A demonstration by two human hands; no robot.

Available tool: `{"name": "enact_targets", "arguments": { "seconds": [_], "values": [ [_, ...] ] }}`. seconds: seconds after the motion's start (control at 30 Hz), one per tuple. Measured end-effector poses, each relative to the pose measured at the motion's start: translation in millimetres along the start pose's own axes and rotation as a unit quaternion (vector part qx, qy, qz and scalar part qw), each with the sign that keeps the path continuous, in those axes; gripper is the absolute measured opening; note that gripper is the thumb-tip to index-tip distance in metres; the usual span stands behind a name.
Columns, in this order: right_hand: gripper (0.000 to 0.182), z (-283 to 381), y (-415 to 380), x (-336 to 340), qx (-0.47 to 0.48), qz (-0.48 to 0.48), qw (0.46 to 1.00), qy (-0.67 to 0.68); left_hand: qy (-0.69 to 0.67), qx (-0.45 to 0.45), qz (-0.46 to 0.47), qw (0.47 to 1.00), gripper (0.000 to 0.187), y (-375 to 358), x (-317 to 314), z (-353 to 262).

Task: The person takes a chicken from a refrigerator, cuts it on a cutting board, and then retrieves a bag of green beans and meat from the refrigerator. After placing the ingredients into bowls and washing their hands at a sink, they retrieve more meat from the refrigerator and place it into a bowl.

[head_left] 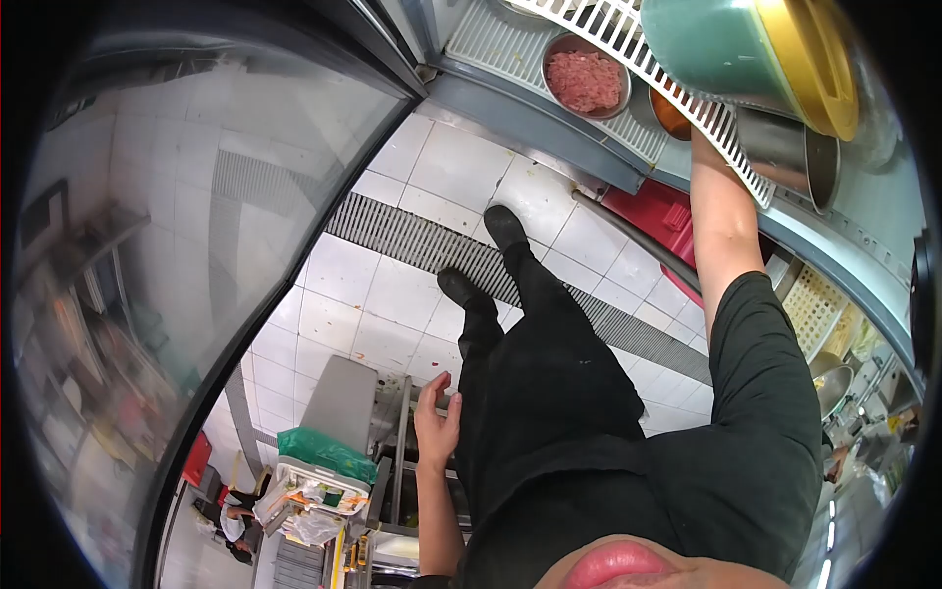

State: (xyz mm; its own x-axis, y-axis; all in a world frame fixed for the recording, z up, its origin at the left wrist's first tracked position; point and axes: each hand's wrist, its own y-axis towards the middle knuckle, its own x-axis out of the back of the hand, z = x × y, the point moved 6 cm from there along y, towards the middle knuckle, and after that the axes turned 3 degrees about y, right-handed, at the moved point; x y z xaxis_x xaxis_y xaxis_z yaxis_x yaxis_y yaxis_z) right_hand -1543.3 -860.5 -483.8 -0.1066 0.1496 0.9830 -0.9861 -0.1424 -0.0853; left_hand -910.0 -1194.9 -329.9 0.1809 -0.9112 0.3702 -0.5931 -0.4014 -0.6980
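Note:
My right forearm [724, 211] reaches up into an open fridge, under a white wire shelf [702, 113]. The shelf hides my right hand, so its fingers do not show. Nearest to it is a metal bowl with orange-red contents [670, 110], partly covered by the shelf. Left of that, a round metal bowl holds pink minced meat [587, 80] on the lower rack [500, 44]. My left hand [437, 420] hangs beside my left leg, fingers loosely apart, holding nothing.
On the upper shelf are a green tub with a yellow lid [805, 64] and a metal container [785, 147]. The glass fridge door [245, 245] stands open at left. A floor drain grate [402, 240] crosses the tiles. A bin with a green bag [324, 456] stands lower left; a person [234, 520] is farther off.

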Motion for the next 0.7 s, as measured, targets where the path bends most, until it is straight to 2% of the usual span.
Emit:
{"name": "enact_targets", "arguments": {
  "seconds": [0.37,0.53,0.6,0.63,0.67,0.7],
  "values": [
    [0.040,-7,4,6,-0.021,-0.027,0.999,-0.003,-0.039,0.008,-0.005,0.999,0.034,0,1,3],
    [0.040,-11,8,23,-0.043,-0.091,0.990,0.102,-0.041,0.018,0.003,0.999,0.034,-4,1,7],
    [0.041,-10,13,41,-0.060,-0.147,0.958,0.237,-0.074,0.022,-0.003,0.997,0.035,-5,3,4],
    [0.041,-12,17,49,-0.070,-0.159,0.920,0.351,-0.108,0.025,-0.004,0.994,0.036,-6,2,0],
    [0.041,-7,19,60,-0.077,-0.163,0.859,0.479,-0.109,0.027,-0.001,0.994,0.036,-4,3,-12],
    [0.041,1,17,69,-0.079,-0.154,0.773,0.610,-0.156,0.013,0.009,0.988,0.037,2,2,-28]
  ]
}}
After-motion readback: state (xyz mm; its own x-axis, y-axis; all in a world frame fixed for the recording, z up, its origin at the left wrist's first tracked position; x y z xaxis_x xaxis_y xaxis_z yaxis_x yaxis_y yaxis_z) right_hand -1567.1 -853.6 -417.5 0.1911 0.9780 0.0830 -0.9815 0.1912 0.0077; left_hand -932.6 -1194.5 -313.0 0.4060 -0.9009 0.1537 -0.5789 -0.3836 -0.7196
